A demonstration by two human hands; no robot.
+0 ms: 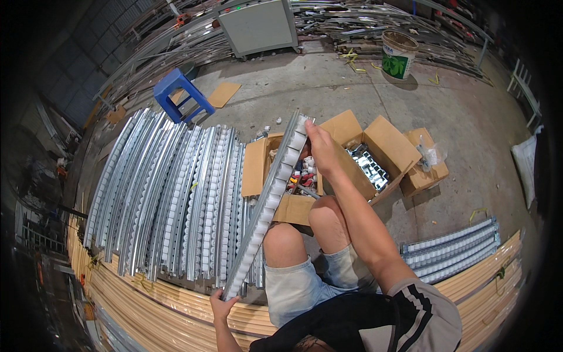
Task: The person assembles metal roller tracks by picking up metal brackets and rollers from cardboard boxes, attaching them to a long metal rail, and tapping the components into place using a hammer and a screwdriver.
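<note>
A long metal roller track (271,196) with a row of white rollers slants across my lap, its far end raised over the boxes. My right hand (321,146) is closed round the far end. At the near end, my left hand (223,305) grips the track's lower tip between thumb and fingers. Many similar roller tracks (170,199) lie side by side to the left. Beneath the held track stands an open cardboard box (254,170) with white, red and yellow small parts. Right of it, another carton (392,144) holds shiny metal brackets (368,167).
Stacked tan lengths (176,302) run along the near side under me. More roller tracks (451,251) lie at the right. A smaller carton (425,170) with a plastic bag, a blue stool (179,94), a bucket (400,56) and a grey cabinet (258,29) stand around.
</note>
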